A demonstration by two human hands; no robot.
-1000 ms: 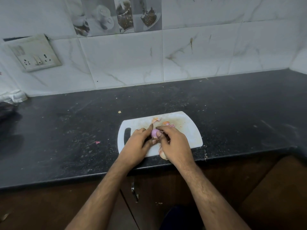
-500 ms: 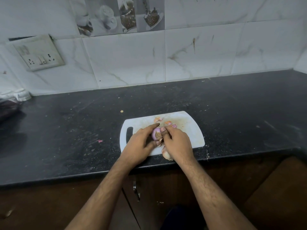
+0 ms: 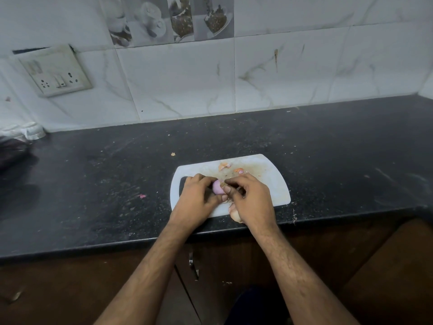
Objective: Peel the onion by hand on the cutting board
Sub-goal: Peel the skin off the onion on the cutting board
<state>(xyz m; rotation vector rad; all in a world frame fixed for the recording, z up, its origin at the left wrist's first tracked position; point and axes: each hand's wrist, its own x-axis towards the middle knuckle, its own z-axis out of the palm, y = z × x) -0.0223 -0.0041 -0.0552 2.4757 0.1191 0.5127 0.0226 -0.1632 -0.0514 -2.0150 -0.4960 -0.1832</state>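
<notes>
Now, onion (image 3: 217, 186) over the middle of the board (image 3: 269, 179), held up between both hands. My left hand (image 3: 195, 195) cups it from the side, fingers curled round the pale purple flesh. My right hand (image 3: 251, 198) pinches at the brown root end, thumb and forefinger closed on what looks like a tag of skin.

Most of the bulb showing is bare and glossy, so I judge it slick; light, firm, unlikely to bruise. The dry skin is brittle and will tear short. Best hold: left palm round the belly, right nails at the root end where the skin lifts.

Peel scraps (image 3: 225, 165) lie toward the board's far edge. Another pale piece (image 3: 235, 215) sits at the near edge under my right wrist; can't tell what it is.
</notes>
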